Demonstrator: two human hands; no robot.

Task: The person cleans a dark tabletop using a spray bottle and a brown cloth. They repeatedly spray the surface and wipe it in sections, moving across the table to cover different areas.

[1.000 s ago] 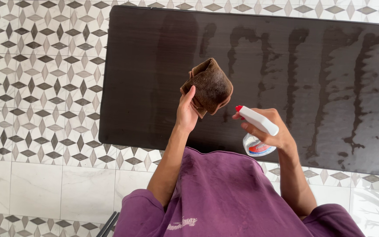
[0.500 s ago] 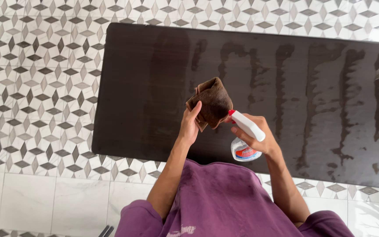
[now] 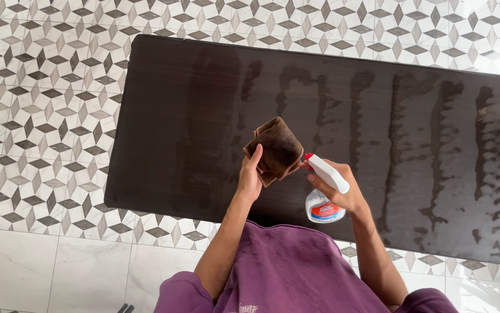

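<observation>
My left hand [image 3: 250,177] holds up a folded brown cloth [image 3: 277,148] in front of me. My right hand [image 3: 340,191] grips a white spray bottle [image 3: 323,194] with a red nozzle tip that sits right against the cloth's edge. Both are held over a dark rectangular panel [image 3: 174,127] streaked with dried drip marks, which lies on the patterned tile surface. My purple shirt fills the bottom of the view.
Grey and white geometric tiles [image 3: 35,116] surround the dark panel. Plain pale tiles [image 3: 58,266] lie at the bottom left. A small dark object [image 3: 123,308] pokes in at the bottom edge.
The view has shifted, so the panel sits lower and further right. The cloth and the bottle's nozzle have come closer together, and the nozzle now touches the cloth.
</observation>
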